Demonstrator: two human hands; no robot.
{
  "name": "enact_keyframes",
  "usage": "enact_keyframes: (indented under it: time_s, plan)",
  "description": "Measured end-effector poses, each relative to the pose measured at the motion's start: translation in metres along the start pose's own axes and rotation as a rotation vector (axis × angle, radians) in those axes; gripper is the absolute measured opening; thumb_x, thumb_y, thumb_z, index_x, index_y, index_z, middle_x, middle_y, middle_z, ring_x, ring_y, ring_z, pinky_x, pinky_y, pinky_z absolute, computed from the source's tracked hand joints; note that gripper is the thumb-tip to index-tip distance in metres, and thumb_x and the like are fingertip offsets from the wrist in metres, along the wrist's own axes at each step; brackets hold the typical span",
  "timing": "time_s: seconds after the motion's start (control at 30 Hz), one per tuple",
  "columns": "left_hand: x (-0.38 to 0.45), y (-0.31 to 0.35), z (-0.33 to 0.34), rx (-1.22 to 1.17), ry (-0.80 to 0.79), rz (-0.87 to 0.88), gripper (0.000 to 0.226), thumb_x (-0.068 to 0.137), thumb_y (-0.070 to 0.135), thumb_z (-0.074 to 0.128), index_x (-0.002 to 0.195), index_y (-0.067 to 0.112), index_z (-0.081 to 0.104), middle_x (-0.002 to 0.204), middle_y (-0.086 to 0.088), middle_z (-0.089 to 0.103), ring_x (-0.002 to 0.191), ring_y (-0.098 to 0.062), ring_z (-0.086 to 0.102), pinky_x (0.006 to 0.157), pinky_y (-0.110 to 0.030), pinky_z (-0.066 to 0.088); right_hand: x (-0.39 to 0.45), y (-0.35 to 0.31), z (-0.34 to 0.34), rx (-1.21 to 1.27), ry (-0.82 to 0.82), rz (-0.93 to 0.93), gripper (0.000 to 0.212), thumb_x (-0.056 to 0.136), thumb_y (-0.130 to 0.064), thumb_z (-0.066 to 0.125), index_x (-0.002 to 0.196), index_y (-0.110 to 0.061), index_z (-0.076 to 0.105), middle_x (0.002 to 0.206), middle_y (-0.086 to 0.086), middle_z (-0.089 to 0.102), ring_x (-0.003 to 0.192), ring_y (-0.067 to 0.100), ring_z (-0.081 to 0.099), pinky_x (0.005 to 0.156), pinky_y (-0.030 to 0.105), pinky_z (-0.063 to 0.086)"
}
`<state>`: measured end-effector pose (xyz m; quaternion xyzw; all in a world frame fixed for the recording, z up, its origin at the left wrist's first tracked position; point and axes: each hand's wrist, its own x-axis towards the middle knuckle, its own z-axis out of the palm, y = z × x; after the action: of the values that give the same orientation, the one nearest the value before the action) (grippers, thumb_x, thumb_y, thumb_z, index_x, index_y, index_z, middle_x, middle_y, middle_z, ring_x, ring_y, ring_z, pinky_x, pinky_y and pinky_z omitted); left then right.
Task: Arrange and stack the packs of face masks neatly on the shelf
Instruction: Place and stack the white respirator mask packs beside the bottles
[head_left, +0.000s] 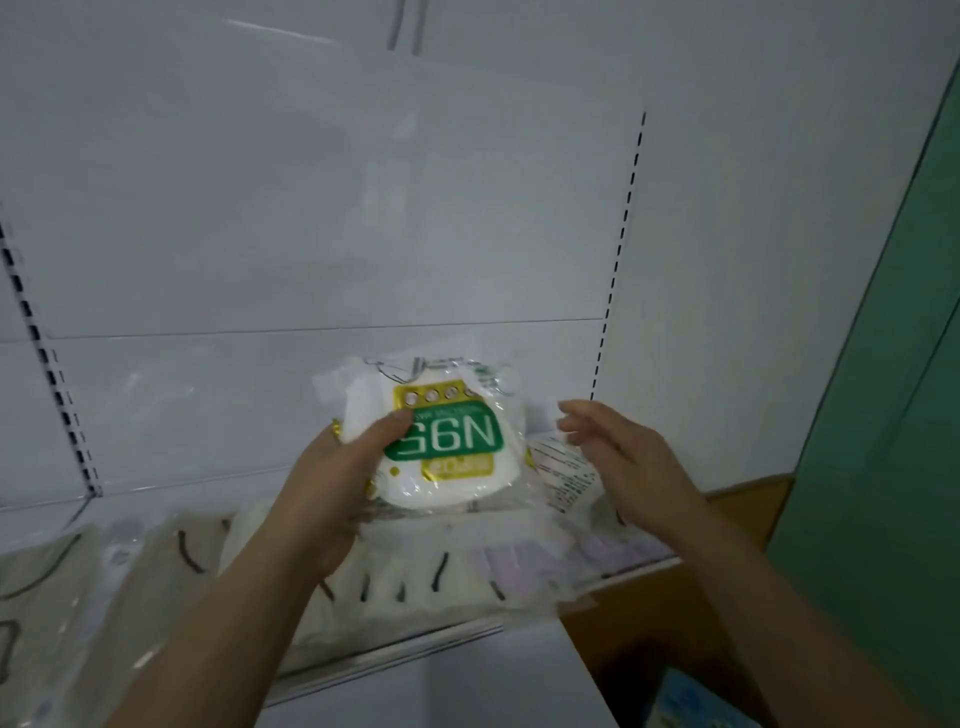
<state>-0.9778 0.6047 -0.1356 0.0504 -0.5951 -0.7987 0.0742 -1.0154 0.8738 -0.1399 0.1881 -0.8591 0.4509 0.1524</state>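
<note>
The left hand (332, 467) grips a clear N95 mask pack (447, 441), thumb curled across its upside-down green label, holding it above the shelf (395, 642). The right hand (623, 457) hovers just beside it, fingers loosely spread, holding nothing. Beneath lie more mask packs (415, 566); behind stands the white back panel (337, 208).

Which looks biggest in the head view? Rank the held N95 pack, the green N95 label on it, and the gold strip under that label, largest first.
1. N95 pack, gripped by the left hand
2. green label
3. gold strip

All three lie at one distance, so nearness does not skew this.
</note>
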Motion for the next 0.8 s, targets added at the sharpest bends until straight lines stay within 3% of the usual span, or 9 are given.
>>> enact_keyframes:
  time_s: [0.1,0.2,0.27,0.37,0.43,0.5,0.63,0.7,0.8]
  plan:
    - [0.001,-0.005,0.008,-0.032,0.071,-0.001,0.036,0.088,0.027,0.073,0.119,0.008,0.065,0.100,-0.012,0.078,0.086,-0.030,0.077,0.059,-0.034,0.061,0.013,0.057,-0.026,-0.545,-0.419,-0.021,0.057,0.090,-0.012,0.060,0.143,-0.029,0.049,0.154,-0.008,0.036,0.145,0.011,0.029,0.113,0.015,0.021]
    - [-0.004,-0.013,0.019,-0.015,0.102,-0.009,0.036,0.090,0.028,0.071,0.119,0.009,0.064,0.101,-0.012,0.078,0.088,-0.031,0.076,0.067,-0.039,0.064,0.020,0.086,-0.020,-0.710,-0.627,-0.099,0.070,0.088,-0.023,0.061,0.153,-0.030,0.035,0.162,-0.008,0.020,0.150,0.012,0.016,0.121,0.024,0.017]
    - [-0.005,-0.017,0.023,0.010,0.116,-0.005,0.039,0.090,0.029,0.071,0.122,0.008,0.063,0.103,-0.013,0.078,0.093,-0.033,0.076,0.079,-0.045,0.062,0.028,0.094,-0.015,-0.701,-0.538,-0.166,0.061,0.090,-0.031,0.055,0.150,-0.031,0.041,0.155,-0.007,0.035,0.142,0.018,0.032,0.115,0.034,0.032]
    - [-0.007,-0.020,0.025,0.028,0.144,0.001,0.041,0.088,0.030,0.072,0.122,0.009,0.064,0.104,-0.012,0.078,0.093,-0.033,0.075,0.077,-0.043,0.062,0.036,0.101,-0.007,-0.750,-0.342,-0.391,0.049,0.084,-0.043,0.044,0.123,-0.030,0.070,0.108,0.000,0.063,0.099,0.024,0.057,0.076,0.042,0.053]
    - [-0.010,-0.019,0.026,0.035,0.168,0.006,0.043,0.086,0.031,0.074,0.122,0.009,0.064,0.104,-0.012,0.078,0.094,-0.033,0.075,0.077,-0.042,0.062,0.038,0.112,-0.001,-0.690,-0.221,-0.559,0.029,0.083,-0.034,0.052,0.089,-0.024,0.079,0.083,-0.002,0.061,0.077,0.022,0.058,0.055,0.039,0.053]
    - [-0.011,-0.018,0.024,0.038,0.206,0.016,0.044,0.085,0.032,0.074,0.121,0.010,0.064,0.103,-0.012,0.078,0.094,-0.034,0.075,0.082,-0.046,0.060,0.044,0.114,-0.004,-0.658,-0.129,-0.638,0.014,0.081,-0.017,0.059,0.076,-0.018,0.072,0.078,-0.002,0.060,0.070,0.023,0.057,0.053,0.040,0.052]
    - [-0.011,-0.014,0.015,-0.002,0.290,0.060,0.048,0.084,0.034,0.077,0.123,0.009,0.063,0.103,-0.012,0.078,0.094,-0.033,0.075,0.084,-0.047,0.059,0.055,0.086,-0.031,-0.357,0.213,-0.493,0.024,0.097,-0.024,0.049,0.097,-0.011,0.069,0.081,0.003,0.069,0.067,0.021,0.062,0.061,0.030,0.047]
    - [-0.012,-0.013,0.012,-0.043,0.330,0.087,0.049,0.084,0.033,0.078,0.124,0.010,0.061,0.103,-0.011,0.078,0.093,-0.033,0.076,0.082,-0.046,0.059,0.057,0.059,-0.041,-0.159,0.322,-0.346,0.023,0.103,-0.027,0.046,0.095,-0.012,0.062,0.071,-0.001,0.063,0.060,0.013,0.056,0.053,0.024,0.041]
    - [-0.015,-0.012,0.009,-0.063,0.351,0.119,0.057,0.078,0.033,0.082,0.127,0.012,0.060,0.105,-0.013,0.077,0.093,-0.034,0.076,0.082,-0.051,0.060,0.059,0.030,-0.044,0.193,0.416,-0.104,0.025,0.103,-0.026,0.051,0.089,-0.007,0.058,0.075,0.002,0.064,0.067,0.016,0.058,0.060,0.029,0.050]
